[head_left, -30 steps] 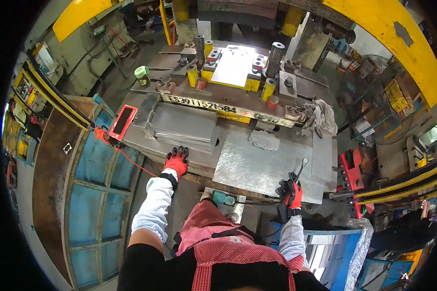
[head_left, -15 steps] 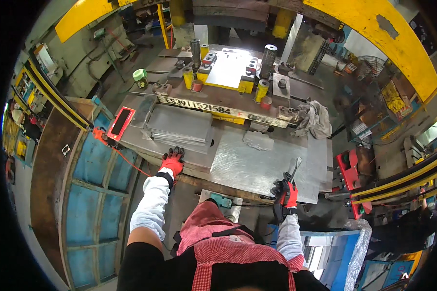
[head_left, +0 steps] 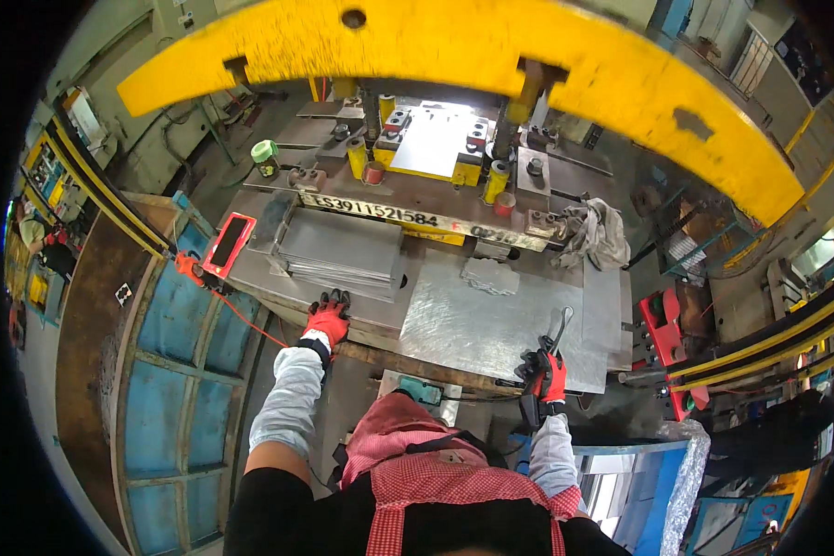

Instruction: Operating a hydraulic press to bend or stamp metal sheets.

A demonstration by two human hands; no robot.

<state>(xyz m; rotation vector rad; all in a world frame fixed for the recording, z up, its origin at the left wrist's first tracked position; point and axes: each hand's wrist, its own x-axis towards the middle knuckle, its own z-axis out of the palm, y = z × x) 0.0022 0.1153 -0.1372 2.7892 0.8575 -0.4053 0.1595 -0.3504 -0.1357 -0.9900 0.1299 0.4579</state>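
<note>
My left hand (head_left: 327, 318), in a red and black glove, rests on the front edge of the press table (head_left: 366, 324). Its fingers are stretched out just before a stack of grey metal sheets (head_left: 338, 246). Over at the right front, my gloved right hand (head_left: 545, 372) is closed round a metal hand tool (head_left: 562, 324) with a rounded end; its exact kind is unclear. Under the tool lies a large shiny sheet (head_left: 473, 315). Farther back, a bright metal plate (head_left: 428, 144) sits in the die, between yellow blocks and posts.
A yellow press beam (head_left: 417, 46) spans the top. A red-framed tray (head_left: 228, 245) and a green-lidded jar (head_left: 264, 157) stand at the left. A grey rag (head_left: 598, 233) hangs at the right. Yellow-black guards (head_left: 760, 347) flank both sides; a person (head_left: 778, 440) is at far right.
The yellow beam has come down and covers more of the view above the die. Both hands have stayed nearly where they were.
</note>
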